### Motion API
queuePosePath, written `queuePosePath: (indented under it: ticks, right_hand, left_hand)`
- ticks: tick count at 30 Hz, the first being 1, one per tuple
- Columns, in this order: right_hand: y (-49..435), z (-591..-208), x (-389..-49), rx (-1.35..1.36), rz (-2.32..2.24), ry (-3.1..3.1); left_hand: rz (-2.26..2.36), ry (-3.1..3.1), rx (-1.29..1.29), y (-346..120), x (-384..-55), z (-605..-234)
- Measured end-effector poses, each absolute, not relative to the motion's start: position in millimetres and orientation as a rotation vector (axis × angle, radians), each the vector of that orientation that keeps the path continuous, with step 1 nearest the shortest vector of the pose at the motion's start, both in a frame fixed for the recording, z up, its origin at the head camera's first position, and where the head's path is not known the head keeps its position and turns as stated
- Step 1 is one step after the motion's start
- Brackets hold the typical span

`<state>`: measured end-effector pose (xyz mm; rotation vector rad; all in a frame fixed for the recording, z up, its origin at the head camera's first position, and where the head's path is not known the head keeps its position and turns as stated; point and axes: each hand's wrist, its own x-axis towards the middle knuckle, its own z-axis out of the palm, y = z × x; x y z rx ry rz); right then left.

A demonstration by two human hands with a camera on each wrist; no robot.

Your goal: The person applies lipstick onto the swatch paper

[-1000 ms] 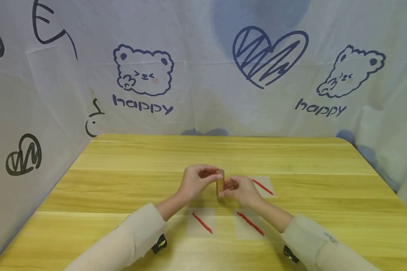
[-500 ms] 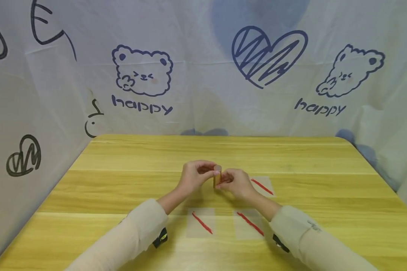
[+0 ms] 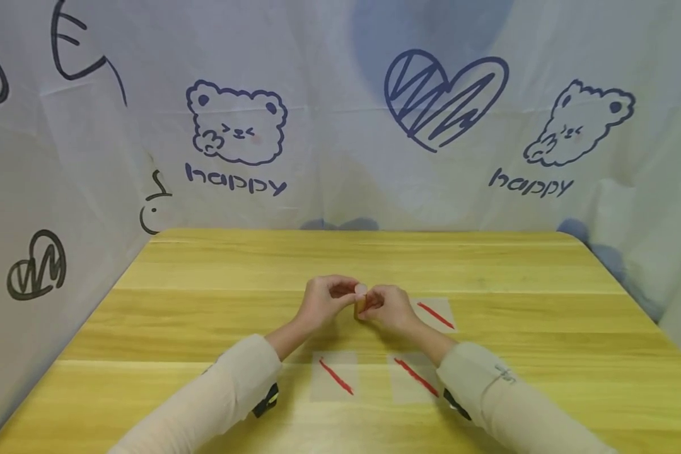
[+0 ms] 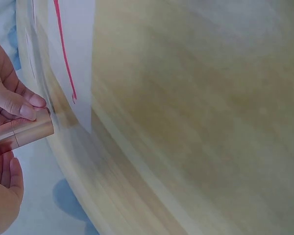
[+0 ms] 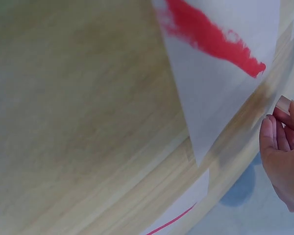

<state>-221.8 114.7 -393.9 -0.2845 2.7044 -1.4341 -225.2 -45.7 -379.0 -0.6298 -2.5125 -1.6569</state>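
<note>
A gold-copper lipstick [image 3: 360,308], a small tube with a seam round it, is held roughly upright over the middle of the table, its top end turned somewhat to the head camera. Near its upper end, my left hand [image 3: 320,302] grips it between thumb and fingers. Lower down, my right hand [image 3: 393,308] pinches it from the other side. In the left wrist view, the right thumb lies along the lipstick [image 4: 32,131] below the seam. Fingers hide much of it in the right wrist view. Whether its lower end touches the table cannot be told.
On the wooden table [image 3: 215,271] lie several pale squares with red strokes: a front left square [image 3: 323,388], a front right square [image 3: 400,384] and a back right square [image 3: 445,310]. A white curtain [image 3: 340,151] with drawings hangs behind the table.
Both hands and the lipstick have shifted slightly left and away, mostly in the first half second. The right forearm has swung inward, and more of the lipstick's top end shows.
</note>
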Motion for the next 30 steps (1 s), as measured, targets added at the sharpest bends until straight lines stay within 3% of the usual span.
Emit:
queuePosePath:
  ticks: [19, 30]
  right_hand:
    - [108.7, -394.5, -223.2, -0.258, -1.412, 2.698]
    - [130.8, -384.2, -215.7, -0.250, -1.378, 2.609]
  left_hand:
    - [-1.661, -2.521, -0.611, -47.2, -225.1, -383.1]
    - [-1.546, -2.547, -0.588, -61.8, -221.2, -387.8]
